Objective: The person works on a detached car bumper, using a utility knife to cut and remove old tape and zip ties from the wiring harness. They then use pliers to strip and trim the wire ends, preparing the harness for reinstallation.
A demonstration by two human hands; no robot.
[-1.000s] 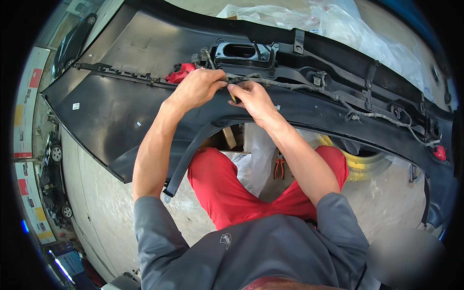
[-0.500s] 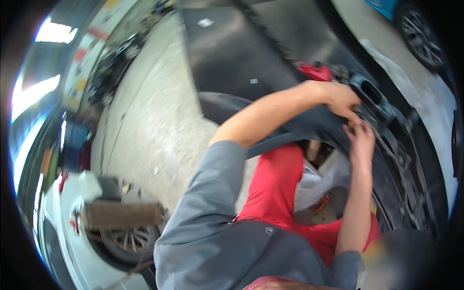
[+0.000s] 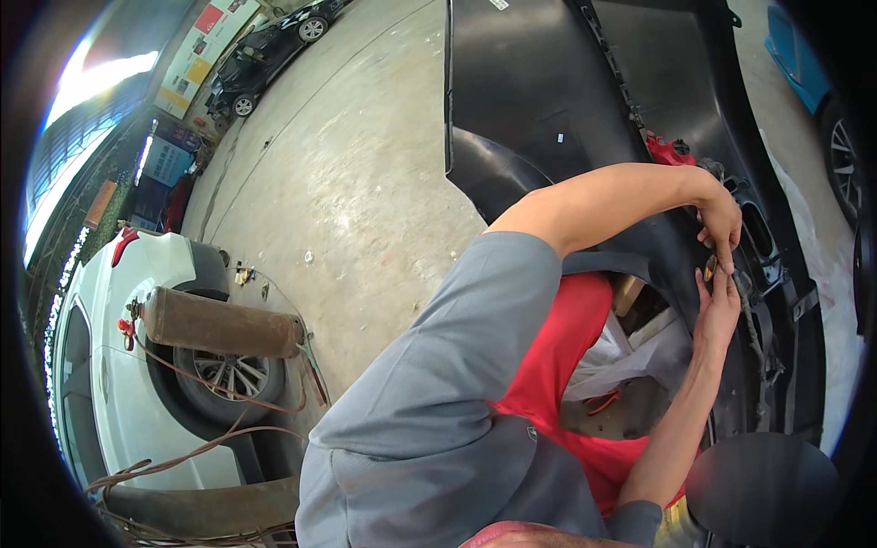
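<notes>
1. Since both hands meet up close over that black panel (image 3: 539,82), a fumble is my first worry. The right hand (image 3: 715,320) looks to be pinching a small yellow piece (image 3: 710,265) between thumb and fingers, near the frame with the oval opening (image 3: 773,267). Too tiny to say what it is, but a pinch that light could lose it.

2. Left hand (image 3: 720,219) comes in from above, index finger reaching down to the right fingertips, the others curled. Can't tell if it's pinching anything, tbh. Push unevenly and a fingertip could get jabbed.

3. Wiring harness (image 3: 752,333) runs along the panel right beside the right hand. Catch it by accident, and a hard tug might strain a wire.

4. Past the panel's curved edge (image 3: 610,261) there's a gap, with plastic sheet (image 3: 639,365) and an orange thing (image 3: 600,400) down there. If the yellow piece falls through, good luck finding it in those folds.

5. Both hands sit way over at the right of the head view, so maybe the eyes aren't fully on them. That'd make bad aim likelier.
</notes>
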